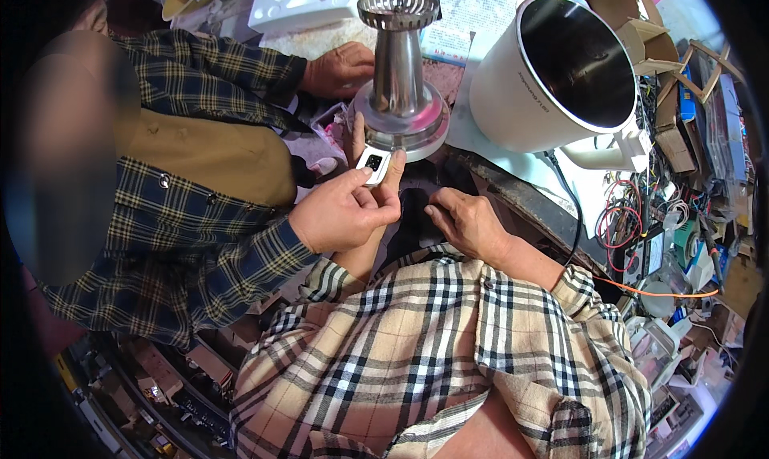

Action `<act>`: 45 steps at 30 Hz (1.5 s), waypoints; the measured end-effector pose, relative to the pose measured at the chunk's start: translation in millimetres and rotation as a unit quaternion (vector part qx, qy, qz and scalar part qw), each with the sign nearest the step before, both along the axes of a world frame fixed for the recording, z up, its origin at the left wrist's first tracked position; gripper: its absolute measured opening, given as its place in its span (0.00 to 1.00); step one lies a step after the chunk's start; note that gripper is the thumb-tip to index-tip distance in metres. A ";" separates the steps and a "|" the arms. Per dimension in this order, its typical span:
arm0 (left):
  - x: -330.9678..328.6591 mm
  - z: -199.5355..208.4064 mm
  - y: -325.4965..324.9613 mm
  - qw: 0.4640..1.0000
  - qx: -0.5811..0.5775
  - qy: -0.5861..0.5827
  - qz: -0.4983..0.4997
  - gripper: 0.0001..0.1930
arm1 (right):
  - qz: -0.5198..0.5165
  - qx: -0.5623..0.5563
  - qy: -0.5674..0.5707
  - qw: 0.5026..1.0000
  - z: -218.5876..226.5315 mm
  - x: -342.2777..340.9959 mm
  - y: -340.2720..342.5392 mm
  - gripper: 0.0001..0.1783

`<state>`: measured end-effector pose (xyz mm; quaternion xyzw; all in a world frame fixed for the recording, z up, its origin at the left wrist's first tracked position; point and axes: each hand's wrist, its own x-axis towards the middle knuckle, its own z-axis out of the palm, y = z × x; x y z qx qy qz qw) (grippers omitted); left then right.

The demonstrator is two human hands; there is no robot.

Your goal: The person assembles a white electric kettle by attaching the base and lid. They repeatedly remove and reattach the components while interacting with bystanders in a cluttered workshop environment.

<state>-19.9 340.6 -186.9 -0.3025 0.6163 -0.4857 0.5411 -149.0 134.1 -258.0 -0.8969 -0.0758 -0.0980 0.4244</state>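
So the left hand (394, 175) (partly hidden by the other person's hand (340, 212)) is pinching a small white part with a black face (373, 164), near the metal stand (398, 70). Right hand's (474, 225) curled nearby; can't tell if it's gripping anything.

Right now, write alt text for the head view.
The person's left hand holds a small white part that a co-worker's hand touches; the right hand is curled nearby. Beyond are a metal stand and a white jug.

Cluttered workshop with tangled wires (621, 217)
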 end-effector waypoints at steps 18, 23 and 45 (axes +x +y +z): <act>8.4 -129.8 -67.0 0.009 0.522 -0.853 0.017 0.36 | -0.073 -0.020 -0.069 0.995 24.1 -5.6 -24.5 0.07; 10.6 -130.8 -61.5 0.004 0.533 -0.846 -0.007 0.35 | -0.153 -0.100 -0.236 0.955 76.1 -32.1 -60.0 0.08; 21.9 -147.6 -61.0 0.050 0.503 -0.863 0.007 0.36 | -0.346 -0.274 -0.313 0.841 79.1 -24.8 -127.2 0.24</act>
